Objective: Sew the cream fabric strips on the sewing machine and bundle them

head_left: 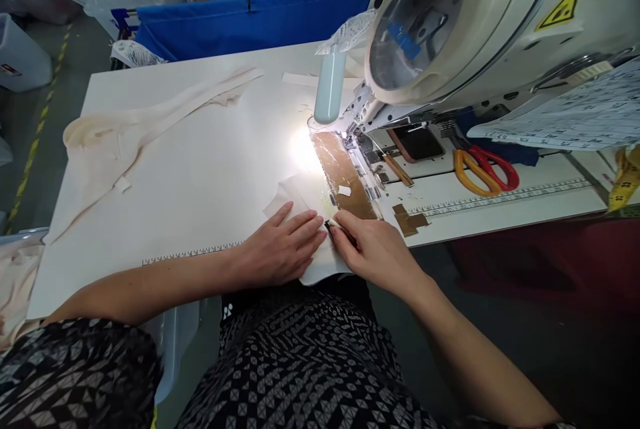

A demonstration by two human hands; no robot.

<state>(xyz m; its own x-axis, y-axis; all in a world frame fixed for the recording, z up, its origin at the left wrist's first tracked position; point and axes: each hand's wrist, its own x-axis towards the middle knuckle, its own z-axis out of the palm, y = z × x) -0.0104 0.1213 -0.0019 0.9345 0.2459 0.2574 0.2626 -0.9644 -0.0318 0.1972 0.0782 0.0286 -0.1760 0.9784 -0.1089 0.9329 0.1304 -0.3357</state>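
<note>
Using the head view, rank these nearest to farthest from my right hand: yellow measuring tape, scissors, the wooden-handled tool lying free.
1. Wooden-handled tool: just beyond the right hand.
2. Scissors: farther off, to the right.
3. Yellow measuring tape: at the view's right edge.

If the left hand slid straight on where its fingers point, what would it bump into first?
Probably the small dark-tipped tool in the right hand, just ahead of the left hand, though exact depth is hard to tell.
</note>
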